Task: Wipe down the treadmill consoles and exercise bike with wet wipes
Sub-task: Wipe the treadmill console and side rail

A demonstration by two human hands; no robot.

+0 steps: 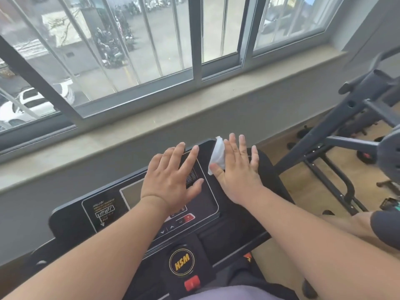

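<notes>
A black treadmill console (104, 215) with a display, yellow lettering and a red button fills the lower middle of the head view. My left hand (171, 180) lies flat with spread fingers on the console's display panel. My right hand (238, 169) lies flat on the console's upper right corner, its straight fingers pressing a white wet wipe (217, 155) against the surface. Part of the wipe sticks out to the left of my index finger; the remainder is hidden under my palm.
A beige window sill (194, 113) and barred sliding window run behind the console. A dark exercise machine frame (337, 131) stands at the right on the wooden floor. A round yellow-lettered logo (181, 262) and a red clip (191, 283) sit below the console.
</notes>
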